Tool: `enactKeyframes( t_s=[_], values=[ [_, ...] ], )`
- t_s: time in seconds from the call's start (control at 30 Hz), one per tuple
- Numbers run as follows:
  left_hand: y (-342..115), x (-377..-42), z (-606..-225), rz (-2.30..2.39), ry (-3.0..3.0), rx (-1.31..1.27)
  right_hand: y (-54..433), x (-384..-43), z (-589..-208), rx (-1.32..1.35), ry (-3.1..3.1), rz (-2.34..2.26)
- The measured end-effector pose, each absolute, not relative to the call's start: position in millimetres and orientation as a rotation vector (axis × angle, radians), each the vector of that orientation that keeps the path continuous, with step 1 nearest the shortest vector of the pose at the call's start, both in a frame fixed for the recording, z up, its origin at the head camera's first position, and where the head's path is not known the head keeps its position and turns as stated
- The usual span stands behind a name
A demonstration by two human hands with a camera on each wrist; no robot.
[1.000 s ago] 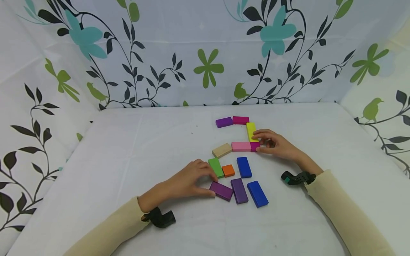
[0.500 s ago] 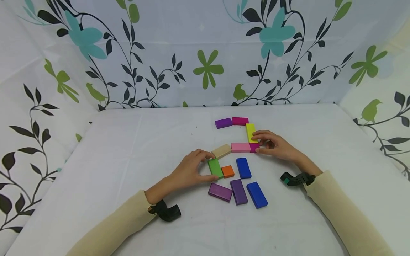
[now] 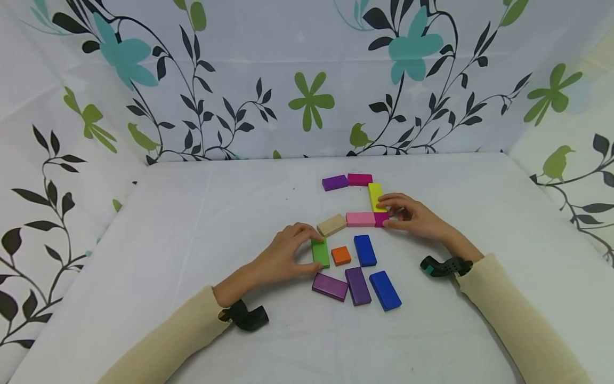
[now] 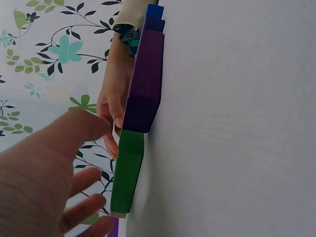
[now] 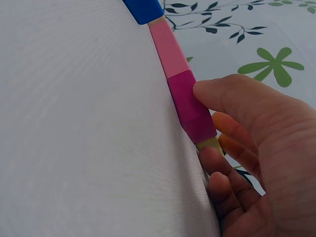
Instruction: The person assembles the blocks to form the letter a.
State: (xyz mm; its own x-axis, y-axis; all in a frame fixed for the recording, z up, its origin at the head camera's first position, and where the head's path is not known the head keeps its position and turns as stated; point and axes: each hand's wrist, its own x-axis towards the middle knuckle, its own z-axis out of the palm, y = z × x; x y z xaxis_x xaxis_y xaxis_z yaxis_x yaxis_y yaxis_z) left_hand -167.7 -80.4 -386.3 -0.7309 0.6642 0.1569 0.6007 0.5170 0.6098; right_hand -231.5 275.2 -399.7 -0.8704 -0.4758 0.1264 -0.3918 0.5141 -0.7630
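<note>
My left hand (image 3: 288, 253) has its thumb and fingertips at the two ends of a green block (image 3: 321, 255), pinching it. Right beside the thumb lies a purple block (image 3: 330, 287); an orange block (image 3: 341, 255) sits a small gap to the right of the green one. The tan block (image 3: 332, 225) touches or nearly meets the green block's far end. My right hand (image 3: 417, 217) rests its thumb on a magenta block (image 5: 190, 101), its index finger against the yellow block (image 3: 376, 196). A pink block (image 3: 361, 220) joins the magenta one's left side.
At the far end, a violet block (image 3: 334, 183) and a dark pink block (image 3: 360, 180) continue the line from the yellow one. Two blue blocks (image 3: 365, 250) and another purple block (image 3: 357, 286) lie nearer. Patterned cloth (image 3: 240, 80) stands behind the white table (image 3: 216, 197).
My left hand moved from the purple block up to the green block and took hold of it. The green block has turned straighter, away from the orange one. My right hand stays put.
</note>
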Motion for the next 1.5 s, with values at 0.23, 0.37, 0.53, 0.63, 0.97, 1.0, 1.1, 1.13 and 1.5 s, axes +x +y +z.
enactKeyframes(
  t_s=[0.23, 0.37, 0.53, 0.63, 0.97, 1.0, 1.1, 1.13, 1.5],
  values=[
    [-78.3, -163.6, -384.6, 0.939, 2.519, 1.422, 275.2, -232.0, -399.8, -0.769, 2.646, -1.292],
    [-77.3, -161.0, -382.8, 0.843, 2.532, 1.491, 275.3, -231.9, -399.7, -0.775, 2.644, -1.296],
    [-76.2, -160.7, -383.8, 0.762, 2.543, 1.533, 275.2, -231.8, -400.0, -0.777, 2.647, -1.284],
    [-74.8, -161.1, -384.8, 0.736, 2.544, 1.573, 275.1, -232.0, -400.2, -0.772, 2.645, -1.281],
    [-64.0, -163.5, -383.7, 0.728, 2.556, 1.628, 275.3, -232.6, -402.1, -0.781, 2.635, -1.299],
    [-63.0, -163.7, -383.1, 0.725, 2.556, 1.632, 275.4, -232.6, -402.1, -0.790, 2.641, -1.298],
    [-59.6, -164.9, -381.4, 0.709, 2.564, 1.633, 275.5, -232.7, -401.7, -0.797, 2.647, -1.300],
    [-58.6, -165.3, -380.8, 0.702, 2.570, 1.628, 275.6, -232.8, -401.6, -0.797, 2.649, -1.300],
    [-54.1, -168.0, -381.3, 0.732, 2.592, 1.555, 276.1, -233.9, -402.5, -0.773, 2.646, -1.300]
  ],
)
